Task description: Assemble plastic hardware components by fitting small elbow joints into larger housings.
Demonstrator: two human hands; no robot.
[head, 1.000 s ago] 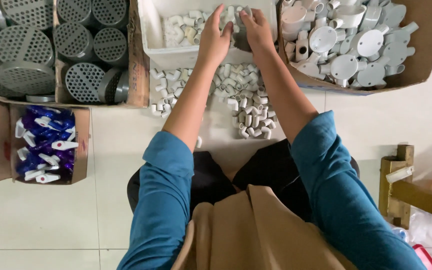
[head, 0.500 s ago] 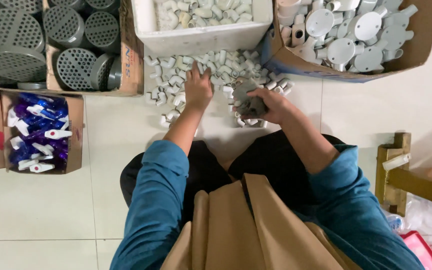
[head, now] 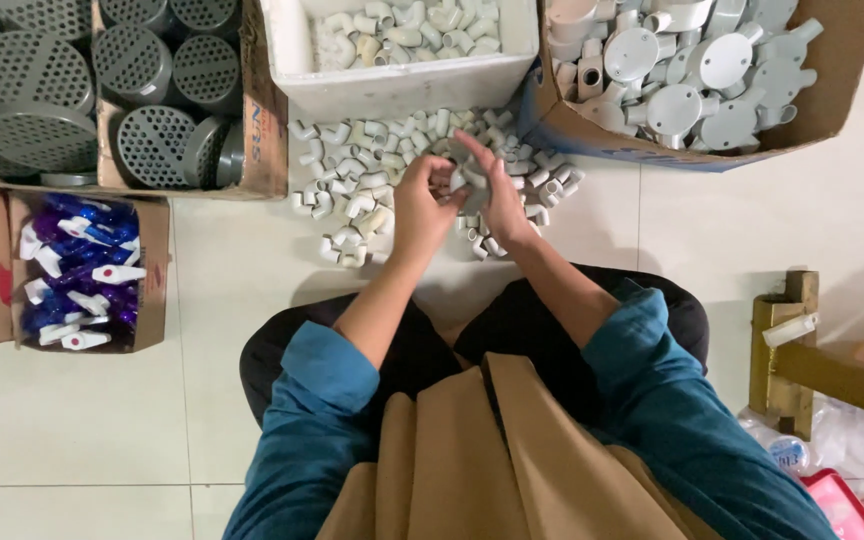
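My left hand (head: 420, 208) and my right hand (head: 494, 196) meet above a heap of small white pipe elbows (head: 352, 170) spread on the tiled floor. The right hand grips a grey pipe fitting (head: 462, 160), and the left hand's fingers pinch a small white elbow (head: 449, 181) against it. Behind the heap stands a white box (head: 392, 88) with more white elbows in it. My blue sleeves and tan apron fill the bottom of the view.
A cardboard box of grey round junction fittings (head: 702, 70) sits at the back right. Grey perforated drain covers (head: 82, 90) fill boxes at the back left. A box of blue and white packets (head: 77, 270) lies left. A wooden frame (head: 802, 340) stands right.
Both hands left the white box, came down to the heap on the floor, then drew together over it. The right hand picked up the grey fitting.
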